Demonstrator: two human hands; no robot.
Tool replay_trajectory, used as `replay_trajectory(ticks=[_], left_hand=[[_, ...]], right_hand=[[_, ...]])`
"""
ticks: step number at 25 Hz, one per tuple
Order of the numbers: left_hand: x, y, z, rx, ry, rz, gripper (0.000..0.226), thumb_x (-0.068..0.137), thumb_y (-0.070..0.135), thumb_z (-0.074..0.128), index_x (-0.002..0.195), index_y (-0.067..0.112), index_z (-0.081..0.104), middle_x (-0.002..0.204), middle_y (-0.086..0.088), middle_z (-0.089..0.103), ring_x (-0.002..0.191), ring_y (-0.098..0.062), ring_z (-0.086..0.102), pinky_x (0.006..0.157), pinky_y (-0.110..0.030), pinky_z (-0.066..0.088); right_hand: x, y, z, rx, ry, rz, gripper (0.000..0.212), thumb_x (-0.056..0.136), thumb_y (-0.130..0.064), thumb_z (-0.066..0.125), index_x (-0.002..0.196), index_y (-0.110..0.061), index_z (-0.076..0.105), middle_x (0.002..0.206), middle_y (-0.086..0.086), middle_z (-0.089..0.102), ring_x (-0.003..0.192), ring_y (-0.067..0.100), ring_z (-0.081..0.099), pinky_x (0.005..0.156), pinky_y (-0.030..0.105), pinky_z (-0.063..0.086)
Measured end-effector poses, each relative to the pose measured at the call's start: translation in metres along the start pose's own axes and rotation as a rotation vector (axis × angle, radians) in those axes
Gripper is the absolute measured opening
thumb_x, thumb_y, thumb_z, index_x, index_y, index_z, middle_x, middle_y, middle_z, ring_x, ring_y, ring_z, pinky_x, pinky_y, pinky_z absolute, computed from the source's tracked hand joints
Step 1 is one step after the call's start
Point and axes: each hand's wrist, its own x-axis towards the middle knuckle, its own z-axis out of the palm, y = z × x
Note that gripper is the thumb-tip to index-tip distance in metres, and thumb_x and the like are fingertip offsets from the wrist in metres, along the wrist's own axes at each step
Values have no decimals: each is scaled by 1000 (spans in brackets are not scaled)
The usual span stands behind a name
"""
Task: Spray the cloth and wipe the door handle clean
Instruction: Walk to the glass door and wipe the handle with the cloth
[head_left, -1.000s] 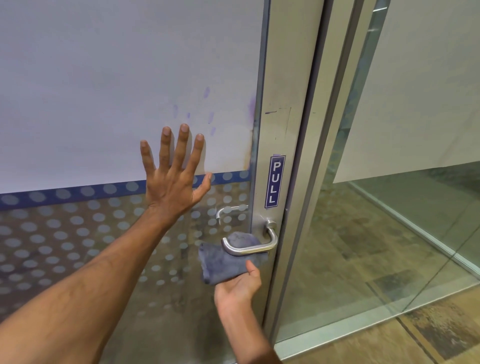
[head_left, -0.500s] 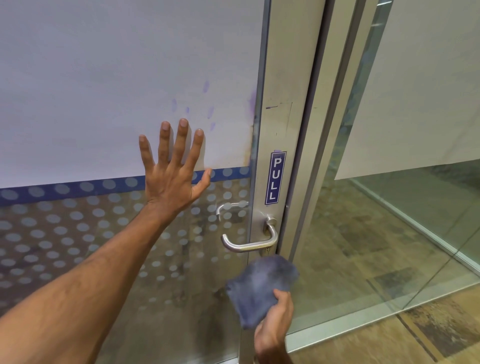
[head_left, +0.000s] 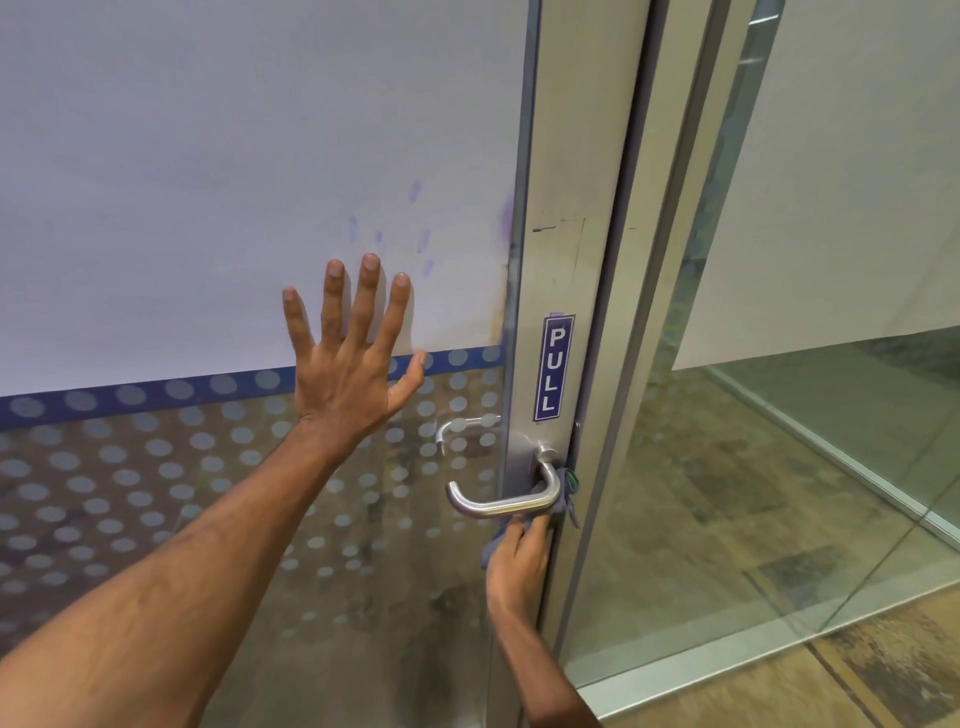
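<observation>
A brushed-metal lever door handle (head_left: 498, 505) sticks out from the door's metal stile, just under a blue PULL label (head_left: 552, 368). My right hand (head_left: 517, 566) comes up from below and presses a grey-blue cloth (head_left: 563, 496) against the handle's bend and underside; most of the cloth is hidden behind the handle and my fingers. My left hand (head_left: 353, 364) lies flat, fingers spread, on the frosted glass door panel (head_left: 208, 182), left of the handle. No spray bottle is in view.
The door's lower glass carries a dotted film and a blue stripe (head_left: 130, 395). A second handle (head_left: 457, 428) shows through the glass on the far side. To the right a fixed glass wall (head_left: 779, 467) and its metal frame stand over a brown floor.
My right hand dropped away below the handle with the cloth, then rose again and now presses it at the handle's right bend. My left hand stays on the glass.
</observation>
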Motion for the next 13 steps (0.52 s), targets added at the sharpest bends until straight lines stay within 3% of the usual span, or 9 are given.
replay_trajectory(ticks=[3,4,6,9,13], left_hand=[[0,0,0,-4,0,-6,82,93,64,28,158,20,4,162,-11,2,146,-38,8,113,-61,-2],[-1,1,0,-7,-4,-5,82,94,64,28,158,20,4,162,-11,1,146,-38,7,113,-62,-2],[0,0,-2,-9,-20,-3,81,94,64,27,158,19,6,162,-12,3,147,-38,7,113,-63,1],[0,1,-5,-14,-37,-12,81,94,64,27,158,19,7,162,-12,5,146,-38,8,112,-65,6],[0,0,-5,-9,-28,-4,81,94,62,30,158,19,8,161,-13,6,146,-38,9,112,-65,7]], right_hand=[[-5,-14,-2,155,-15,38,38,96,2,44,134,-4,46,107,16,70,90,19,66,68,7,40],[-7,-17,-1,231,-38,60,44,97,3,44,138,-10,42,109,8,70,92,12,66,76,5,41],[-8,-20,4,349,-67,156,50,98,-2,43,145,-15,33,129,4,57,113,14,56,95,20,37],[-9,-15,13,531,-91,297,52,99,-6,44,148,-14,29,148,6,43,132,22,45,105,29,33],[-15,-18,17,784,-118,379,51,95,2,45,142,-14,37,134,10,57,115,19,57,99,30,38]])
